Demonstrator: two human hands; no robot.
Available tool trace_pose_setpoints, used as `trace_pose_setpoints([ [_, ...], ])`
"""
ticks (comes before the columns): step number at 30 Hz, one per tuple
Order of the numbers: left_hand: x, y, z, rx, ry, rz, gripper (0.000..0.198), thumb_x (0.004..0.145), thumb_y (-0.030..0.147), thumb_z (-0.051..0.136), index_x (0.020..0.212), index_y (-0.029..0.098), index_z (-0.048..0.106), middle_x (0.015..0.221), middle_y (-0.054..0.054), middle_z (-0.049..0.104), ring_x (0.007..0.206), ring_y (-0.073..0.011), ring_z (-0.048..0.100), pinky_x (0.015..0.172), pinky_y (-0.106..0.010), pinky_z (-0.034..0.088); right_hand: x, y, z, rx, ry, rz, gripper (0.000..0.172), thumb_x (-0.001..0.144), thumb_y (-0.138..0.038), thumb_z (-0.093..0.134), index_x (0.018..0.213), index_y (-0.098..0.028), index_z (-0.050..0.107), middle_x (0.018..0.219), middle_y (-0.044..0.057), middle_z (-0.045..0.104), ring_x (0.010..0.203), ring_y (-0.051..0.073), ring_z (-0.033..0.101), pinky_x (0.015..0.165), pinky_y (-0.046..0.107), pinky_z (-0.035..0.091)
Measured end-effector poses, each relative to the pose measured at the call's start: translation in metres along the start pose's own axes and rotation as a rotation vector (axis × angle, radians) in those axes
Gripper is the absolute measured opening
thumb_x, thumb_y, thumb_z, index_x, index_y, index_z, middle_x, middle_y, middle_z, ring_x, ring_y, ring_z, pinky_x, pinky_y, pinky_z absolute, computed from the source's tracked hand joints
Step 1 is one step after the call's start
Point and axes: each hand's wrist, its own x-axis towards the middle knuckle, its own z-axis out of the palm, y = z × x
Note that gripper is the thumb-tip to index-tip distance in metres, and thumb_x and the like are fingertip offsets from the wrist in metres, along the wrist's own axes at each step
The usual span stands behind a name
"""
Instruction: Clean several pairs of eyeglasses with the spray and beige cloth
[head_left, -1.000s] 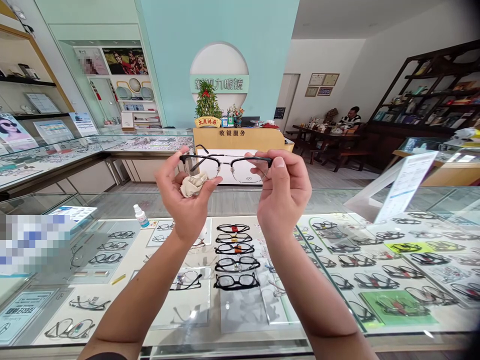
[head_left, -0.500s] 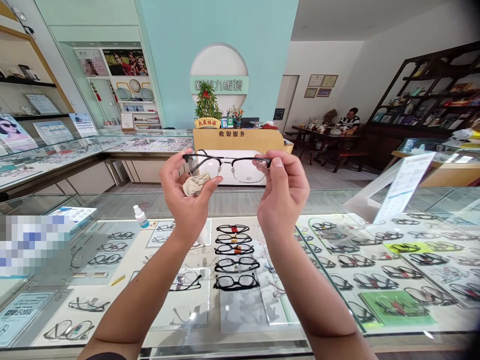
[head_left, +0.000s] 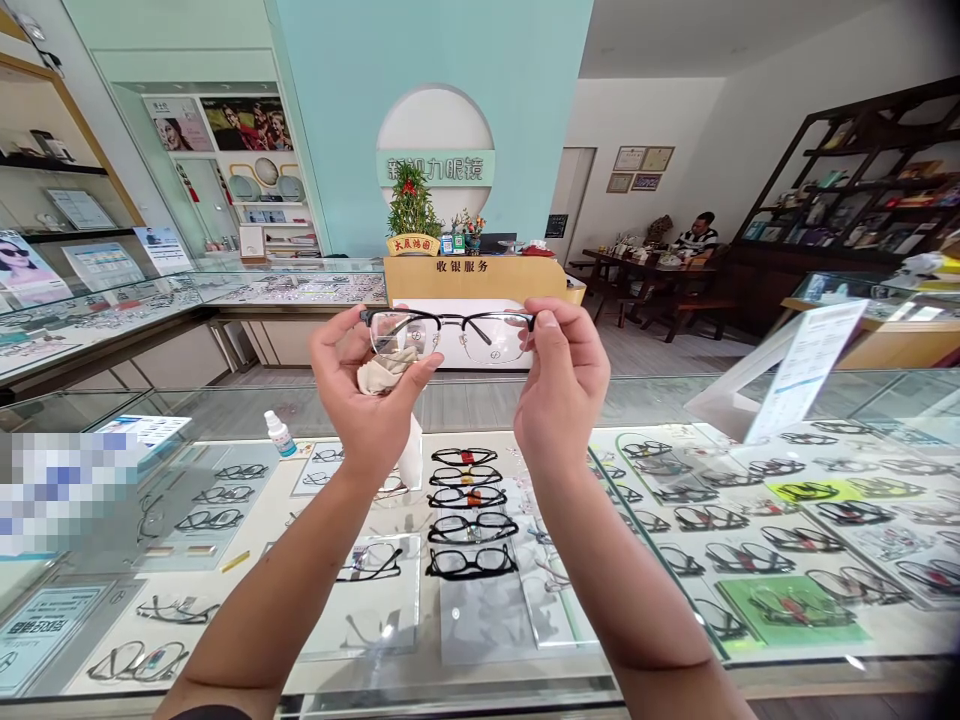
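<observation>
Glasses (head_left: 450,325) are held up above the display counter (head_left: 525,640), right hand (head_left: 562,390) pinching the frame's right end, left hand (head_left: 367,400) closed around a crumpled cloth (head_left: 382,372) at the left lens, so wiping looks underway, the right lens not yet under cloth.

Bright, even light fills the shop. The clear glass display surface (head_left: 480,688) throws pale reflections; the black half-rim glasses (head_left: 450,321) catch faint glare on one lens. Straight lines bow near the edges, and the lower right corner darkens.
</observation>
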Motion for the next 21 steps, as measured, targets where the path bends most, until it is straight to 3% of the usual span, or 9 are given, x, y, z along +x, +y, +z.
trace_pose_setpoints([
  [5, 0.001, 0.002, 0.001, 0.003, 0.021, -0.032, 0.088, 0.084, 0.074, 0.095, 0.146, 0.029, 0.05, 0.125, -0.014, 0.079, 0.13, -0.0371, 0.081, 0.102, -0.055, 0.07, 0.001, 0.002, -0.002, -0.045, -0.01, 0.02, 0.016, 0.11, -0.041, 0.065, 0.108, -0.031, 0.077, 0.11, 0.003, 0.077, 0.1, 0.019, 0.072, 0.095, 0.037, 0.06],
  [13, 0.006, 0.007, -0.005, 0.053, 0.027, 0.041, 0.079, 0.09, 0.074, 0.09, 0.141, 0.028, 0.051, 0.117, -0.012, 0.081, 0.115, -0.032, 0.085, 0.093, -0.051, 0.073, 0.004, 0.005, -0.005, -0.01, -0.033, 0.139, 0.015, 0.104, -0.032, 0.065, 0.101, -0.029, 0.08, 0.105, 0.002, 0.076, 0.091, 0.017, 0.066, 0.088, 0.034, 0.056],
  [16, 0.016, 0.004, -0.014, 0.078, -0.021, 0.066, 0.083, 0.086, 0.074, 0.093, 0.143, 0.028, 0.054, 0.123, -0.013, 0.079, 0.117, -0.0327, 0.085, 0.091, -0.049, 0.073, 0.012, 0.002, -0.012, -0.073, -0.146, 0.202, 0.016, 0.101, -0.029, 0.067, 0.097, -0.029, 0.082, 0.106, 0.002, 0.08, 0.098, 0.018, 0.07, 0.095, 0.037, 0.058],
  [21, 0.032, 0.006, -0.03, 0.038, -0.228, 0.026, 0.085, 0.081, 0.066, 0.1, 0.148, 0.028, 0.064, 0.128, -0.013, 0.079, 0.12, -0.0342, 0.083, 0.087, -0.045, 0.074, 0.026, -0.01, -0.023, -0.077, -0.51, 0.224, 0.011, 0.099, -0.035, 0.079, 0.094, -0.029, 0.086, 0.117, 0.002, 0.087, 0.116, 0.022, 0.076, 0.103, 0.042, 0.061],
])
